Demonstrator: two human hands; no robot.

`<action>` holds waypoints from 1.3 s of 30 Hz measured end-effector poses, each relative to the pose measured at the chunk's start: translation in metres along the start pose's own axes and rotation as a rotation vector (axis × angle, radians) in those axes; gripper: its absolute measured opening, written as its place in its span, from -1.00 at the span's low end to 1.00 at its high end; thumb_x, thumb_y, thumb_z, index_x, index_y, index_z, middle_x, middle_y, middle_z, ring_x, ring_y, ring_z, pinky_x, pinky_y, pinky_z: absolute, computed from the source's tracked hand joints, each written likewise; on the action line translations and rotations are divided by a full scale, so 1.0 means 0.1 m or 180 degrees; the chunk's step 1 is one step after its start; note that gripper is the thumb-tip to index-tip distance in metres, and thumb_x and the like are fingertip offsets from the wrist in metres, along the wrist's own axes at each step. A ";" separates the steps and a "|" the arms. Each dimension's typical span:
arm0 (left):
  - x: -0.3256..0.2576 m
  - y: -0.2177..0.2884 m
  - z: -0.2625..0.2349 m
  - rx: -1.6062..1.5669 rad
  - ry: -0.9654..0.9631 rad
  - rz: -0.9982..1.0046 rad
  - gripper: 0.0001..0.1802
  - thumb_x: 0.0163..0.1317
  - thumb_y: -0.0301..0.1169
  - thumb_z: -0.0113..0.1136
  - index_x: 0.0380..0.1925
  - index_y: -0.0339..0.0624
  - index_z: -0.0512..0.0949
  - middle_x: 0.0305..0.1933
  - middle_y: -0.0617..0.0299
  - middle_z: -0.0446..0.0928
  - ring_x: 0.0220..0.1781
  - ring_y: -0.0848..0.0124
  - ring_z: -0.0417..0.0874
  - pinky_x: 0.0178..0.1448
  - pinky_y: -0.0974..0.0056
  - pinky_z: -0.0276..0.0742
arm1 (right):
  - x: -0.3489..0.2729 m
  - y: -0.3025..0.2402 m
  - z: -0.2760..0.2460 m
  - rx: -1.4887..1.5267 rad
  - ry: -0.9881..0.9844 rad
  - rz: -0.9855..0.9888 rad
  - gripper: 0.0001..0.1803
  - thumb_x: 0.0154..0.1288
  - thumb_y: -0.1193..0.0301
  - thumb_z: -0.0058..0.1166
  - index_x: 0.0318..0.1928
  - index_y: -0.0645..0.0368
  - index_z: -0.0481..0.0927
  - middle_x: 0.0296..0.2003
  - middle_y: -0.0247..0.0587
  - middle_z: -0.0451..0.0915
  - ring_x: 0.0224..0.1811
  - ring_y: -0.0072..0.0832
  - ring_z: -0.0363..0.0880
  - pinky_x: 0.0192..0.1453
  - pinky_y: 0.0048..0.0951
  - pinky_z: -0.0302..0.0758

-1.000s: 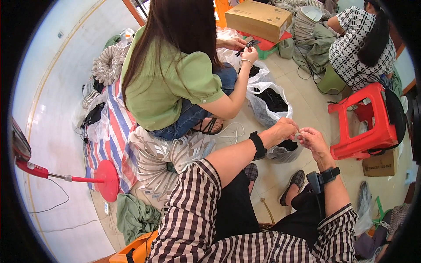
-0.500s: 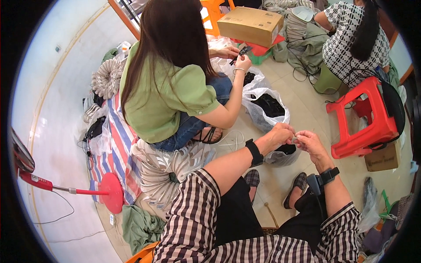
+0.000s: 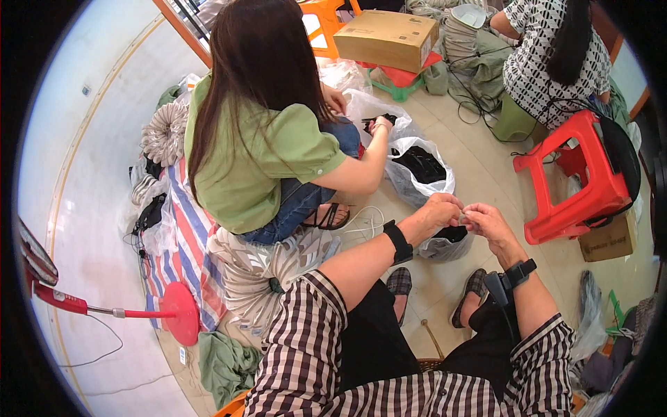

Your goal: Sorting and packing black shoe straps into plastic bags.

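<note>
My left hand [image 3: 440, 208] and my right hand [image 3: 488, 224] meet at the fingertips, both pinched closed. Whatever lies between them is small and pale, too hidden to name. Each wrist wears a black strap. Just below my fingers stands a white plastic bag [image 3: 438, 251] with dark contents. Another white plastic bag [image 3: 450, 179], filled with black pieces [image 3: 419, 164], stands open a little farther off. To my left front sits a co-worker in a green top [image 3: 267, 156], one hand [image 3: 381, 125] at a third bag holding black pieces.
A red plastic stool [image 3: 566, 177] stands to the right. Bundles of pale strips [image 3: 260, 285] lie on the left beside a striped sheet [image 3: 184, 229] and a red fan base [image 3: 182, 314]. A cardboard box [image 3: 389, 38] rests on a stool at the back. Another person [image 3: 549, 62] sits far right.
The co-worker's hands have parted; one has dropped to the far bag with the black pieces. My own fingertips stay together, almost in the same place. The view has shifted slightly.
</note>
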State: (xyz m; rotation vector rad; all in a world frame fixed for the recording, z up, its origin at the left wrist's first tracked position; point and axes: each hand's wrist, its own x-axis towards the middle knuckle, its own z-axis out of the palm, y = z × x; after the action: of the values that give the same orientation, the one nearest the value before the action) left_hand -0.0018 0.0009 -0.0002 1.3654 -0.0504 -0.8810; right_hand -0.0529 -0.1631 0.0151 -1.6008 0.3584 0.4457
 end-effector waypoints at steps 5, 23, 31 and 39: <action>0.02 -0.04 -0.03 -0.0131 -0.0059 0.0007 -0.75 -0.03 -0.52 0.06 -0.28 -0.26 0.49 -0.39 0.22 0.54 -0.41 0.53 0.51 -0.34 0.48 0.38 | 0.01 0.00 0.01 0.0032 -0.0010 0.0013 -0.82 0.18 0.29 0.05 -0.26 0.08 0.51 -0.44 -0.42 0.54 -0.43 -0.69 0.44 -0.31 -0.66 0.37; 0.05 -0.01 0.00 0.0028 0.0002 -0.0026 -0.77 -0.01 -0.53 0.07 -0.28 -0.27 0.48 -0.41 0.20 0.55 -0.40 0.52 0.53 -0.38 0.49 0.35 | 0.03 0.02 -0.02 0.0022 -0.0100 -0.0075 -0.80 0.17 0.26 0.04 -0.25 0.07 0.52 -0.44 -0.43 0.54 -0.44 -0.69 0.44 -0.31 -0.65 0.36; 0.07 -0.04 -0.02 -0.0021 0.0143 0.0027 -0.76 -0.03 -0.54 0.09 -0.27 -0.24 0.48 -0.42 0.20 0.56 -0.42 0.51 0.56 -0.39 0.47 0.40 | 0.03 0.03 -0.02 0.0048 -0.0089 -0.0094 -0.79 0.17 0.26 0.04 -0.24 0.07 0.52 -0.43 -0.42 0.53 -0.44 -0.69 0.43 -0.31 -0.65 0.37; 0.08 -0.06 0.02 -0.0046 0.0304 0.0038 -0.71 -0.05 -0.55 0.10 -0.24 -0.29 0.49 -0.46 0.15 0.56 -0.48 0.43 0.58 -0.43 0.43 0.43 | 0.06 0.13 -0.09 0.0134 -0.0056 -0.0045 -0.80 0.16 0.30 0.04 -0.22 0.08 0.52 -0.42 -0.41 0.53 -0.42 -0.69 0.45 -0.31 -0.64 0.38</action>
State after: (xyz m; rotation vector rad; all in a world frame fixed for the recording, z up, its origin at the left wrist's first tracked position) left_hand -0.0002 -0.0047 -0.0087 1.3905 0.0211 -0.8038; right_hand -0.0538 -0.1729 0.0012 -1.5567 0.3409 0.4384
